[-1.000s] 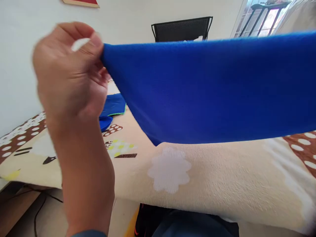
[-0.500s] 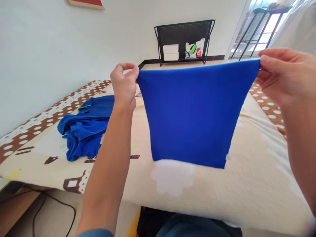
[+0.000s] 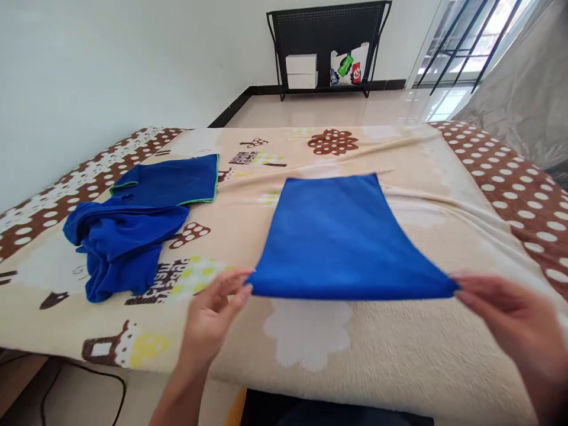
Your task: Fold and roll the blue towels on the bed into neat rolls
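Observation:
A plain blue cloth (image 3: 337,236) lies spread flat on the patterned cream blanket (image 3: 377,349) of a bed. Its near edge is stretched straight between my hands. My left hand (image 3: 210,319) pinches the near left corner with thumb and fingertips. At the near right corner my right hand (image 3: 510,325) grips in the same way, fingers nearly straight and a little blurred. The cloth's far edge rests on the blanket, towards the middle of the bed.
A folded blue cloth with a green edge (image 3: 173,180) lies at the left, with a crumpled pile of blue cloths (image 3: 119,242) in front of it. Beyond the bed stands a black rack (image 3: 328,35) holding white boxes (image 3: 302,71). A cable (image 3: 89,378) runs on the floor at lower left.
The blue cloth hung in the air between my raised hands. Both hands have come down and forward, and the cloth now lies flat on the blanket.

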Demonstrator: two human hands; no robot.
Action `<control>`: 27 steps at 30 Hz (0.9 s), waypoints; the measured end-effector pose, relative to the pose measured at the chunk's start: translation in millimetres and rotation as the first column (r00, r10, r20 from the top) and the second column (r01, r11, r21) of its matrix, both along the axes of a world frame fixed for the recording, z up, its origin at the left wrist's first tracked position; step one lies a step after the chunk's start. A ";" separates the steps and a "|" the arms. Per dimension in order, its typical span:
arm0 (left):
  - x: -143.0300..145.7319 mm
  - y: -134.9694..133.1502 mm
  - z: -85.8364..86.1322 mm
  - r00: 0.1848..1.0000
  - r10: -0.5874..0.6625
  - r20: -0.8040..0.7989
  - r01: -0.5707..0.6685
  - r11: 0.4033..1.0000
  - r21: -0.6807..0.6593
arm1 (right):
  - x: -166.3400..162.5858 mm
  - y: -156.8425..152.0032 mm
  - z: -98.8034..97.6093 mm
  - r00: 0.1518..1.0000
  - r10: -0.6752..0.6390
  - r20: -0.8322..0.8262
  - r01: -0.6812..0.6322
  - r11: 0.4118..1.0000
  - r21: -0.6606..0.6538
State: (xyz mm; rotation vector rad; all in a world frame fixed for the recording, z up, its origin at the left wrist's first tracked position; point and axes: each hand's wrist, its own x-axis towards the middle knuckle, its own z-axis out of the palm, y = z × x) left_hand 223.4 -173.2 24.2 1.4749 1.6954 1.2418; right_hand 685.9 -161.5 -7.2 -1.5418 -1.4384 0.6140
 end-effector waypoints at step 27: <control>-20.2 -61.7 -73.8 0.988 -0.122 -0.090 0.115 0.990 -0.079 | 3.4 -92.5 -86.2 0.952 0.129 0.278 -0.109 0.990 -0.084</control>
